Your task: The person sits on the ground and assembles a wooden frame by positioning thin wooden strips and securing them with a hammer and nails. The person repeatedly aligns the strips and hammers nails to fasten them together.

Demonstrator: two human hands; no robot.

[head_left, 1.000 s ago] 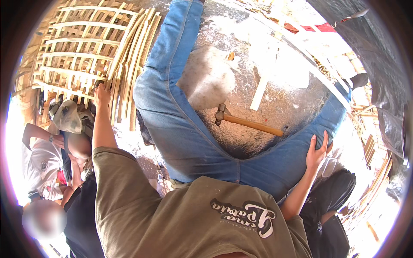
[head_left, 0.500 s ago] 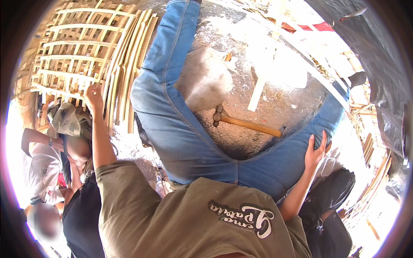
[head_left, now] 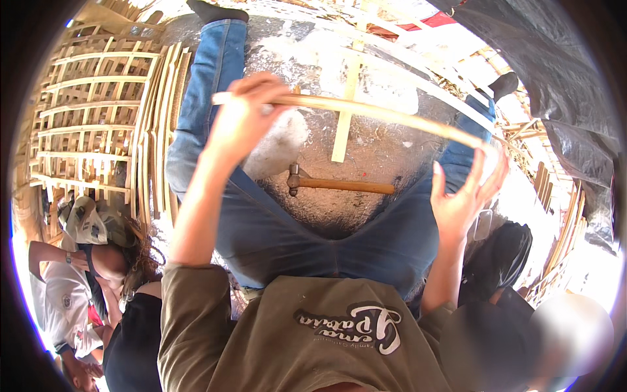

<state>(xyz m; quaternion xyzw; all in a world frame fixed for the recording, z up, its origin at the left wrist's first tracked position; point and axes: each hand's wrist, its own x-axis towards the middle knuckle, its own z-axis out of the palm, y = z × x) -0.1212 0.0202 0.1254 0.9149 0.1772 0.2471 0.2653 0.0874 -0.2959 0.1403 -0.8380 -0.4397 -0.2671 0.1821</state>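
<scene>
A narrow pale wooden or bamboo strip (head_left: pixel 379 111) spans the space over my outstretched legs. My left hand (head_left: pixel 245 121) is closed around it near its left end. My right hand (head_left: pixel 467 189) has its fingers spread at the strip's other end; blur hides whether they touch it. Below, between my thighs, a hammer (head_left: pixel 343 185) with a wooden handle lies on the ground, its head to the left. Just beyond it rests a pale, rounded stone or block (head_left: pixel 279 145). Farther out is a flat pale slat (head_left: pixel 341 140), pointing toward me.
Woven bamboo lattice panels (head_left: pixel 91 101) and a stack of long slats (head_left: pixel 160 124) stand at the left. Other people sit close behind, at lower left and lower right. Dark plastic sheeting (head_left: pixel 575 111) hangs at the right, near more slats (head_left: pixel 555 228).
My left hand has come from the lattice stack to the middle, bringing the strip across. My right hand has lifted off my thigh toward the strip's far end.
</scene>
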